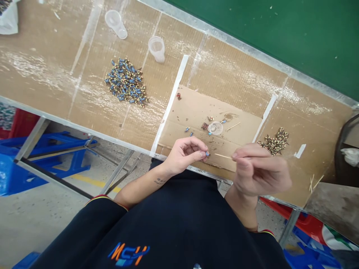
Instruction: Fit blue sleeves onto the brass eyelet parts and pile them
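Blue piece (207,153) sits pinched in the left hand (187,154) near frame centre — just left of, not touching, the near-horizontal stick (223,156) the right hand (259,170) pinches.

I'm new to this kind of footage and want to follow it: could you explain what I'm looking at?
There is no machine here, just a person's two bare hands. The single picture comes from a camera worn on the head, looking forward and down, so the dark shirt at the bottom is the wearer's own.

The left hand pinches a small blue piece; the right hand holds a thin stick, its tip pointing toward that piece.

On the table, a pile of blue and yellow pieces lies to the left and a browner pile to the right. Between them, a cardboard sheet bears a small clear cup and a few loose pieces.
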Tool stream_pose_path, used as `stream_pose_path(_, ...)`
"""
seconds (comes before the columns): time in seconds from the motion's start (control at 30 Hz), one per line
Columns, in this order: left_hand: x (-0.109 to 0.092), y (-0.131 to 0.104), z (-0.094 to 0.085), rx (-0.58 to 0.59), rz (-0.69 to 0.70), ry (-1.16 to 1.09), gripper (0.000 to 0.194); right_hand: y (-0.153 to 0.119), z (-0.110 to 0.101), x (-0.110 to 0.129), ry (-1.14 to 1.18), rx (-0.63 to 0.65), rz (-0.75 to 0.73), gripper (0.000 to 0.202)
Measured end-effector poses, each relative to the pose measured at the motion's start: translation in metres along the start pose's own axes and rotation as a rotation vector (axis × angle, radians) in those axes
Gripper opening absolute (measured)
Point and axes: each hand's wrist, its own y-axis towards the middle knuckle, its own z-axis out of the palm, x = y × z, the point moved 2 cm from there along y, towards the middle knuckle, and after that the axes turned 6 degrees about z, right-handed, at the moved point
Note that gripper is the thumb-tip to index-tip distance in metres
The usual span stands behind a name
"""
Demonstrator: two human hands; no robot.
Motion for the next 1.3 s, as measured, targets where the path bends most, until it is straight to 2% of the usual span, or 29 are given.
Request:
stream_pose_path(0.03,0.000,0.000,0.000,0.006,0.003,-0.011,0.037,0.003,-0.003,-0.004,0.032,-0.107,-0.041,0.030)
stream_pose_path(0.1,-0.001,0.000,0.000,0.019,0.013,-0.034,0.036,0.009,-0.006,-0.015,0.067,-0.230,-0.088,0.024)
stream_pose_path(0.13,-0.001,0.000,0.000,0.023,0.018,-0.045,0.036,0.012,-0.006,-0.023,0.046,-0.208,-0.071,0.020)
stream_pose_path(0.23,-0.001,0.000,0.001,0.034,0.027,-0.063,0.034,0.016,-0.003,-0.044,-0.116,-0.031,-0.025,0.010)
stream_pose_path(0.33,-0.002,0.000,0.002,0.042,0.046,-0.082,0.030,0.013,0.002,-0.055,-0.291,0.133,-0.046,0.002)
stream_pose_path(0.43,-0.004,-0.001,0.001,0.035,0.051,-0.097,0.031,0.011,-0.001,-0.059,-0.324,0.206,-0.031,0.008)
stream_pose_path(0.47,-0.005,-0.001,0.000,0.034,0.049,-0.100,0.031,0.011,-0.007,-0.061,-0.304,0.179,-0.017,0.012)
stream_pose_path(0.53,-0.007,-0.001,0.000,0.035,0.049,-0.107,0.031,0.014,-0.029,-0.066,-0.268,0.008,0.010,0.018)
stream_pose_path(0.63,-0.007,-0.001,-0.002,0.026,0.043,-0.117,0.031,0.015,-0.081,-0.080,-0.358,-0.377,0.056,0.025)
stream_pose_path(0.67,-0.007,-0.001,-0.002,0.019,0.036,-0.120,0.031,0.014,-0.099,-0.085,-0.431,-0.469,0.089,0.029)
stream_pose_path(0.7,-0.006,0.000,-0.002,0.014,0.027,-0.122,0.032,0.013,-0.114,-0.092,-0.516,-0.471,0.147,0.031)
stream_pose_path(0.77,-0.005,0.001,-0.001,0.010,0.007,-0.127,0.032,0.010,-0.138,-0.105,-0.638,-0.379,0.279,0.030)
stream_pose_path(0.83,-0.003,0.003,0.001,0.006,-0.010,-0.127,0.032,0.006,-0.149,-0.115,-0.716,-0.241,0.400,0.033)
stream_pose_path(0.9,-0.004,0.004,0.003,0.002,-0.023,-0.124,0.031,0.004,-0.149,-0.122,-0.770,-0.090,0.456,0.034)
stream_pose_path(1.03,-0.007,0.004,0.002,-0.019,-0.021,-0.094,0.034,0.006,-0.137,-0.130,-0.850,0.182,0.439,0.027)
stream_pose_path(1.13,-0.009,0.002,0.000,-0.054,-0.011,-0.072,0.036,0.009,-0.132,-0.134,-0.859,0.252,0.470,0.023)
stream_pose_path(1.3,-0.004,-0.001,0.000,-0.044,-0.071,-0.088,0.040,0.013,-0.125,-0.126,-0.814,0.217,0.484,0.021)
